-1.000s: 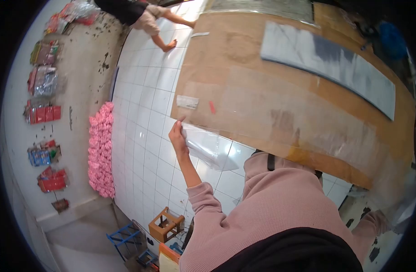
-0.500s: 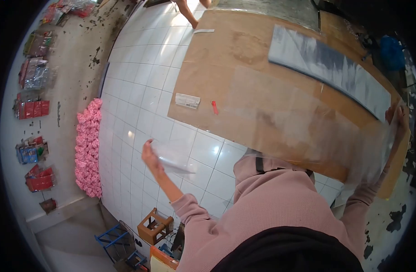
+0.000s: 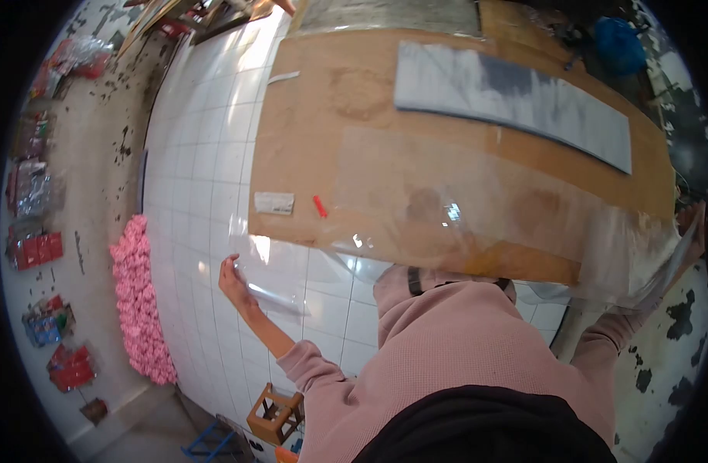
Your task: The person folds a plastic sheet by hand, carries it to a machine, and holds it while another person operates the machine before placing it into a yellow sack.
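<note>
A clear plastic sheet [image 3: 415, 181] spreads over the front part of a brown-covered table [image 3: 331, 58] and hangs past its near edge. My left hand [image 3: 234, 282], out over the tiled floor beyond the table's left corner, is closed on one end of the sheet. At the far right, my right hand [image 3: 689, 220] grips the other end, which is bunched and folded; its fingers are partly in shadow. A long grey-white board [image 3: 512, 100] lies at the back of the table. Near the left edge are a small red object [image 3: 320, 206] and a white printed label [image 3: 274, 203].
A white strip [image 3: 284, 76] lies at the table's left edge. Pink bundles [image 3: 140, 301] line the wall, with packets [image 3: 37, 251] hanging above. A brown stool [image 3: 275, 414] stands behind my left arm. A blue bag [image 3: 620, 45] sits at the back right.
My view has shifted, so the table appears farther left. The sheet is spread lower along the table's near edge, with both hands still holding it. Another person's arm at the top has mostly left view.
</note>
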The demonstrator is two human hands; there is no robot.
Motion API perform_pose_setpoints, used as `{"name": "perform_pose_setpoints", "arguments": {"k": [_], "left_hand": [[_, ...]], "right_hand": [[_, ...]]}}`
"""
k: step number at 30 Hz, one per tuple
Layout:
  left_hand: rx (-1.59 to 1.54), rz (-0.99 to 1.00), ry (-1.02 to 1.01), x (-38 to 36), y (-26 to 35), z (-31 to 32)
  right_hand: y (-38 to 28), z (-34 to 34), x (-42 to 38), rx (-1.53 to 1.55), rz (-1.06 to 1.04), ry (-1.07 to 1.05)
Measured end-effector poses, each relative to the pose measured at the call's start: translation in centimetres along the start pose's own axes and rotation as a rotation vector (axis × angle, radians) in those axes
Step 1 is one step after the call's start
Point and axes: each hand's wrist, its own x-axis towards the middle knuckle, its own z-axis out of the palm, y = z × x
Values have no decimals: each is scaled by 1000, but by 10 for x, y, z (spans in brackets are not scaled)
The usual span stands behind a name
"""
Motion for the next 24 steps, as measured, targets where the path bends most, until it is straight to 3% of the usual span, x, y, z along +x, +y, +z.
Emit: {"name": "perform_pose_setpoints", "arguments": {"k": [3, 7, 11, 16, 19, 20, 22, 24], "left_hand": [[43, 25, 3, 4, 2, 1], [23, 104, 47, 2, 4, 2], [-13, 190, 1, -17, 23, 24], [-96, 281, -148, -57, 64, 76], [-138, 261, -223, -83, 72, 100], [-157, 269, -237, -92, 74, 107], [-129, 229, -212, -109, 75, 113], [-76, 201, -155, -124, 81, 108]], "right_hand": [[-29, -23, 5, -83, -171, 244], [-59, -37, 29, -151, -257, 221], [-79, 21, 67, -178, -238, -82], [-83, 211, 75, -229, -133, -769], [-41, 346, 19, -408, -168, -1157], [-11, 382, -5, -657, -390, -1246], [93, 433, -58, -571, -798, -1227], [173, 464, -96, -562, -688, -1265]]}}
